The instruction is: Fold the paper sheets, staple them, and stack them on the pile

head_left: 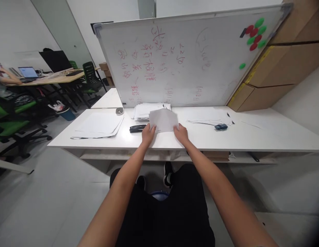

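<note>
A few sheets of white paper [163, 120] are held up, slightly bowed, above the front part of the white desk [200, 139]. My left hand [148, 134] is closed on their left edge, the thumb on the near side. At the opposite edge my right hand [181, 133] grips the same sheets. Just left of my left hand lies a black stapler [137, 128]. Behind the held paper sits a paper stack [142, 111], partly covered by it. Whether the held sheets are joined cannot be made out.
Loose paper [97, 125] is spread at the desk's left, near a computer mouse [119, 110]. More sheets [205, 115] and a small dark blue object [221, 127] lie to the right. A whiteboard [185, 75] leans behind, beside stacked cardboard boxes [264, 96]. A person sits far left.
</note>
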`<state>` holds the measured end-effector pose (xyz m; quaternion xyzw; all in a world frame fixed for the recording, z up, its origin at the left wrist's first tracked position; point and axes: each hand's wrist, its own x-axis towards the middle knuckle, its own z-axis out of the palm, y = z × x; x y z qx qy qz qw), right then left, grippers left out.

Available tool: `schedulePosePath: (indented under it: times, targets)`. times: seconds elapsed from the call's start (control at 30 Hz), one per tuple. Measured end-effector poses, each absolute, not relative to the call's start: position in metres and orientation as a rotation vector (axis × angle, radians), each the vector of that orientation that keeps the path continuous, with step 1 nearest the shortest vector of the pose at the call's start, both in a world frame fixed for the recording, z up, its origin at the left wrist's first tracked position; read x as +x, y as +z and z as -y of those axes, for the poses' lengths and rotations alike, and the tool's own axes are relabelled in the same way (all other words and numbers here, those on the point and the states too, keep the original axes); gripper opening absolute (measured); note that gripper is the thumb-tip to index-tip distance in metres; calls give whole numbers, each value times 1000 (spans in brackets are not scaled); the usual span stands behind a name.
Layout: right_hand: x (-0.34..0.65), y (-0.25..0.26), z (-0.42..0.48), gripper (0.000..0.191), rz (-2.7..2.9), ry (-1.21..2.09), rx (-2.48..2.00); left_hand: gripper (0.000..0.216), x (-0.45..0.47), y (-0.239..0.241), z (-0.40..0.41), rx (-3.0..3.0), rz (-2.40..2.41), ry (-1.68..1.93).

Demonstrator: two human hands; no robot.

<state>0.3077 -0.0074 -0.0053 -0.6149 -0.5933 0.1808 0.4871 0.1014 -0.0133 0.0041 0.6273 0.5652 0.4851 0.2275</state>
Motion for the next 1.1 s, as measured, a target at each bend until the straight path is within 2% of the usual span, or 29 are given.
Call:
schedulePosePath:
  times: [0.13,0.53,1.1]
  targets:
    - [314,-27,11,37,1322,536,-1474,30,93,-9,12,1635,-1497,1375]
    - [323,-31,5,35,1066,794,-1246,32,88,-12,5,1495,-1318,1379]
    - [320,-14,15,52,1097,706,-1305,32,84,-16,4,1565,-1391,1350]
